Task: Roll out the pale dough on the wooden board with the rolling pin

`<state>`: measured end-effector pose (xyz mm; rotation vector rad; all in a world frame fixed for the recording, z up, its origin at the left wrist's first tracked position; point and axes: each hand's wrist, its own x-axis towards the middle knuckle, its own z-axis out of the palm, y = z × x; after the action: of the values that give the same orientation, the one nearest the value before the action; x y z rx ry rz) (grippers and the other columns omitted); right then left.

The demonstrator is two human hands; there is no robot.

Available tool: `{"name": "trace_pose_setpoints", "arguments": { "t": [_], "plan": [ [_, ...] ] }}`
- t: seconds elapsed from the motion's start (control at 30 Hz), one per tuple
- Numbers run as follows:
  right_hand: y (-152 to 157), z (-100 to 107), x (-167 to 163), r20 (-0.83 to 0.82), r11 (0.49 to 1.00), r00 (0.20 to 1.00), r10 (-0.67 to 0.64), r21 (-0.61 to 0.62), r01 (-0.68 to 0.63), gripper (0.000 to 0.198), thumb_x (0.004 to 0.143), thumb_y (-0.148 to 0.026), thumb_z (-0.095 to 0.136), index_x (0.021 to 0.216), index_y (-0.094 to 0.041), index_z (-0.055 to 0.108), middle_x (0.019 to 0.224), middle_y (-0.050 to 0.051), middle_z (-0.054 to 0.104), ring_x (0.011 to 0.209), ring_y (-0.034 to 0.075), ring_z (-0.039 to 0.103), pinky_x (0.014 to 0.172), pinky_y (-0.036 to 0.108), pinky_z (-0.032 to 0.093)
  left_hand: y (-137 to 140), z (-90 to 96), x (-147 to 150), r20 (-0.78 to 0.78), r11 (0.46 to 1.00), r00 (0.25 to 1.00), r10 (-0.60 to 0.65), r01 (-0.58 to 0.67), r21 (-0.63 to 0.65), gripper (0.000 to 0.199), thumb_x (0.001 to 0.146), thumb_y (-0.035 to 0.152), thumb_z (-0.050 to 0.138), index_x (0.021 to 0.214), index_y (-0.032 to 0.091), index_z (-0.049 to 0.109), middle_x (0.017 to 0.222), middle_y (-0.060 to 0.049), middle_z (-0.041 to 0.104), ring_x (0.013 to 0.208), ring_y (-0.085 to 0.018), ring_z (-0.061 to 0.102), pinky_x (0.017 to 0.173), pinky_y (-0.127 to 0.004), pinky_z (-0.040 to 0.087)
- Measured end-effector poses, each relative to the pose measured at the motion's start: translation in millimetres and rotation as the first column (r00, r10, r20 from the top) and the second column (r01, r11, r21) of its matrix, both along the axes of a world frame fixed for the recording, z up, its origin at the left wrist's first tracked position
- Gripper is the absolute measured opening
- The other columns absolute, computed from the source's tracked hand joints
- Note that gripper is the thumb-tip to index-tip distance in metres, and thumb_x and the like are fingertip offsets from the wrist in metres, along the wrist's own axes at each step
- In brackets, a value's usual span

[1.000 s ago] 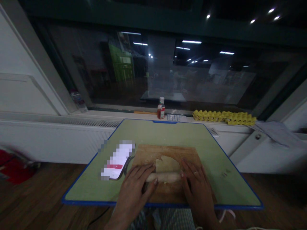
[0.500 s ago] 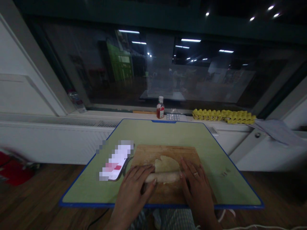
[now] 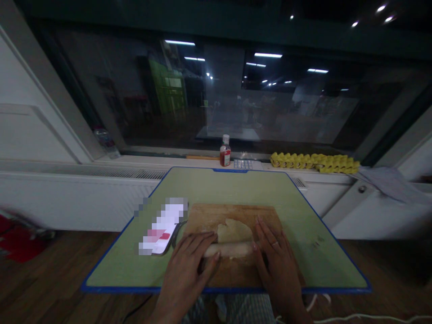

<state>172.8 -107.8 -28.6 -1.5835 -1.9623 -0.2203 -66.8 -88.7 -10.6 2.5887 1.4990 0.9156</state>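
Observation:
A thin, flattened piece of dough lies on a wooden cutting board. Across its near edge rests a pale rolling pin, side to side. My left hand grips the pin's left end, thumb along the near side and fingers over the top. At the other end, my right hand, with a ring on one finger, presses on the pin with its thumb near the dough's right edge. Both ends of the pin are hidden under my hands.
The board lies on a green folding table with a blue rim. A lit phone is left of the board. On the windowsill stand a small bottle of red liquid, a plastic bottle and yellow egg trays.
Almost nothing differs. My right fingers sit slightly farther forward, while the rolling pin and dough stay in about the same place. The view has tilted very slightly.

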Motion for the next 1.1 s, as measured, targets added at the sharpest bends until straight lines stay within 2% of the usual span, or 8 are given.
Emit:
{"name": "trace_pose_setpoints", "arguments": {
  "t": [0.23, 0.53, 0.67, 0.77, 0.83, 0.97, 1.1],
  "plan": [
    [1, -4, 0, 0.01, 1.0, 1.0, -0.008, 0.005, 0.008, 0.052, 0.098, -0.033, 0.042, 0.149, -0.027, 0.034, 0.15, 0.003, 0.043, 0.14, 0.024, 0.037, 0.116, 0.053, 0.03, 1, -0.5, 0, 0.01, 1.0, 1.0, -0.008, 0.008, 0.028, 0.032, 0.093, 0.033, 0.056, 0.123, 0.026, 0.061, 0.118, -0.003, 0.069, 0.108, -0.023, 0.063, 0.099, -0.048, 0.049],
    [1, -2, 0, 0.008, 1.0, 1.0, -0.005, -0.002, 0.005, 0.052, 0.098, -0.032, 0.042, 0.149, -0.028, 0.034, 0.149, 0.003, 0.045, 0.138, 0.023, 0.04, 0.115, 0.053, 0.031, 0, -1.5, -1, -0.038, 1.0, 0.999, 0.005, -0.006, -0.008, 0.034, 0.094, 0.035, 0.053, 0.127, 0.027, 0.059, 0.123, -0.002, 0.067, 0.111, -0.023, 0.061, 0.102, -0.047, 0.047],
    [1, -3, 0, 0.01, 1.0, 1.0, -0.008, 0.008, 0.008, 0.052, 0.098, -0.033, 0.042, 0.149, -0.027, 0.035, 0.15, 0.002, 0.044, 0.138, 0.024, 0.039, 0.116, 0.052, 0.03, -2, -6.1, -1, -0.118, 0.998, 0.992, 0.034, -0.027, 0.06, 0.051, 0.096, 0.037, 0.05, 0.146, 0.031, 0.041, 0.143, -0.002, 0.053, 0.132, -0.025, 0.046, 0.111, -0.049, 0.036],
    [1, -5, 1, 0.016, 1.0, 1.0, -0.013, 0.014, 0.013, 0.052, 0.098, -0.034, 0.041, 0.149, -0.024, 0.035, 0.151, 0.003, 0.042, 0.14, 0.023, 0.036, 0.116, 0.052, 0.029, -4, -9.8, 1, -0.181, 0.988, 0.98, 0.083, -0.057, 0.144, 0.059, 0.096, 0.043, 0.05, 0.151, 0.032, 0.032, 0.154, -0.002, 0.04, 0.145, -0.029, 0.026, 0.117, -0.056, 0.021],
    [2, -5, 1, 0.024, 1.0, 1.0, -0.008, 0.014, 0.008, 0.051, 0.098, -0.033, 0.041, 0.148, -0.022, 0.037, 0.152, 0.003, 0.041, 0.14, 0.023, 0.035, 0.116, 0.052, 0.029, -4, -11.2, 2, -0.203, 0.984, 0.974, 0.1, -0.067, 0.163, 0.061, 0.096, 0.046, 0.049, 0.152, 0.031, 0.029, 0.156, -0.002, 0.035, 0.147, -0.029, 0.019, 0.118, -0.056, 0.016],
    [2, -5, 1, 0.022, 1.0, 1.0, -0.001, 0.019, 0.001, 0.05, 0.098, -0.035, 0.042, 0.147, -0.022, 0.039, 0.153, 0.003, 0.04, 0.142, 0.023, 0.033, 0.117, 0.052, 0.028, -5, -11.6, 3, -0.213, 0.985, 0.972, 0.097, -0.063, 0.161, 0.06, 0.096, 0.047, 0.047, 0.152, 0.032, 0.03, 0.157, 0.0, 0.033, 0.148, -0.028, 0.018, 0.119, -0.054, 0.016],
    [1, -3, 2, 0.027, 1.0, 1.0, -0.005, 0.013, 0.004, 0.053, 0.097, -0.039, 0.043, 0.148, -0.025, 0.038, 0.151, 0.003, 0.042, 0.14, 0.024, 0.037, 0.115, 0.052, 0.03, -4, -11.1, 2, -0.225, 0.985, 0.97, 0.089, -0.052, 0.165, 0.059, 0.097, 0.046, 0.047, 0.152, 0.033, 0.03, 0.157, 0.0, 0.033, 0.147, -0.027, 0.021, 0.119, -0.053, 0.015]
  ]
}}
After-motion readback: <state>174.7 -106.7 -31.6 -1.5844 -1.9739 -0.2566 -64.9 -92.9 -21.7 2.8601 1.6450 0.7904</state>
